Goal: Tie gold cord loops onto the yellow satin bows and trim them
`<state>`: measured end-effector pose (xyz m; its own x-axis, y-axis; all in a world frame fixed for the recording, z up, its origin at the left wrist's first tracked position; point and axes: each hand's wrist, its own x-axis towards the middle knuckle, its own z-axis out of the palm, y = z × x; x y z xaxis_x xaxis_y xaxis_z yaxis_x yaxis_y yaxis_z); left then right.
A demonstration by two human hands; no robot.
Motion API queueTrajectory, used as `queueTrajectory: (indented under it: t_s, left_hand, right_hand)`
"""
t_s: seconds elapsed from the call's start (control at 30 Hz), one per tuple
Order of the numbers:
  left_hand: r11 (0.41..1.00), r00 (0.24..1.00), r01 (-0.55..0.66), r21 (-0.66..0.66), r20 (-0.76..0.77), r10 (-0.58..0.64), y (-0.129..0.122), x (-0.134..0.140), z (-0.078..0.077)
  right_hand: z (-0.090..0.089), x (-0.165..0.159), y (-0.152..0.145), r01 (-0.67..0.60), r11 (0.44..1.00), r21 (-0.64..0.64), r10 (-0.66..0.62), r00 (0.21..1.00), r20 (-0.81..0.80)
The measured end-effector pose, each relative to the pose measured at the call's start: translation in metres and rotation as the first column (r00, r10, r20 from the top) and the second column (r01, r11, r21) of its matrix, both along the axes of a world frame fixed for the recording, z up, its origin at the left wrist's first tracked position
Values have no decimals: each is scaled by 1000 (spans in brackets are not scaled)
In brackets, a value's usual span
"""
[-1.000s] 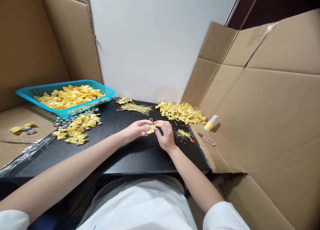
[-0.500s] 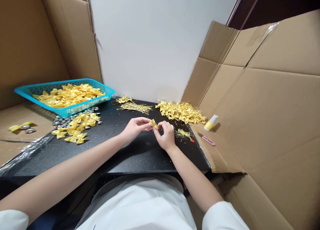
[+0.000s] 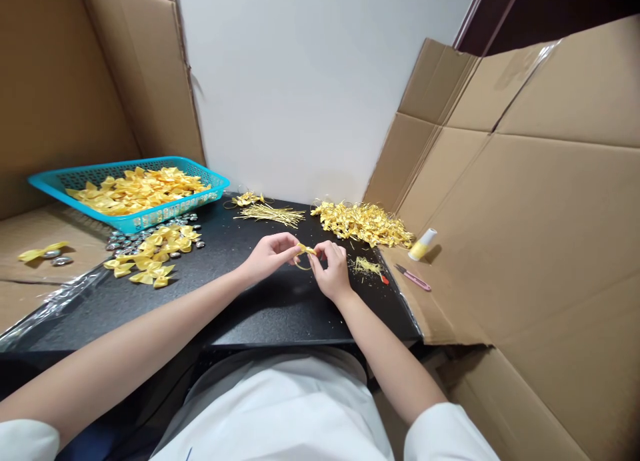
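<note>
Between my two hands is a yellow ribbon bow [image 3: 306, 249], with a thin gold loop of cord hanging below it. My left hand [image 3: 273, 255] pinches the bow's left side between thumb and fingers. On the other side, my right hand [image 3: 331, 267] is closed on the bow's right end, its fingers curled. Both hands are above the black tabletop [image 3: 260, 314]. Behind them lies a bundle of gold cords [image 3: 273, 215]. A heap of yellow bows with gold cords [image 3: 365, 224] is just beyond my right hand.
At the back left stands a blue basket [image 3: 135, 221] of yellow bows. Loose yellow bows [image 3: 153, 257] and silver bell-like pieces [image 3: 120, 239] lie before it. To the right are cord scraps [image 3: 367, 266], pink thread snips [image 3: 414, 277] and a yellow-white spool [image 3: 423, 245]. Cardboard walls [image 3: 550, 214] flank the table.
The bow has turned between my fingers from tilted to nearly level, and a gold loop now shows beneath it. My hands have stayed in almost the same place.
</note>
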<state>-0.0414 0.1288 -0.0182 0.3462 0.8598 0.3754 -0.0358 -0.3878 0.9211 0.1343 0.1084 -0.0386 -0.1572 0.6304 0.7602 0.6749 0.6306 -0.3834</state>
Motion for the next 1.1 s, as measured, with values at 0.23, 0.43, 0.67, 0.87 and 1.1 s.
queueTrajectory:
  t_s: [0.23,0.43,0.67,0.87,1.1]
  left_hand:
    - [970,981,-130,206,-113,155,-6,1,3]
    - [960,978,-137,242,-121,170,-5,2,0]
    - [949,971,-112,294,-169,167,-3,2,-4]
    - [953,966,-93,288,-206,156,-2,2,-5]
    - [975,974,-88,204,-188,127,0,3,-5]
  right_hand:
    - [-4,0,2,136,985,106,-131,990,-58]
    - [1,0,-3,112,975,193,-122,992,40]
    - [-1,-3,-1,134,982,130,-145,986,82]
    - [-1,-3,1,106,987,121,-121,985,119]
    - [0,-3,2,70,991,118,-77,995,58]
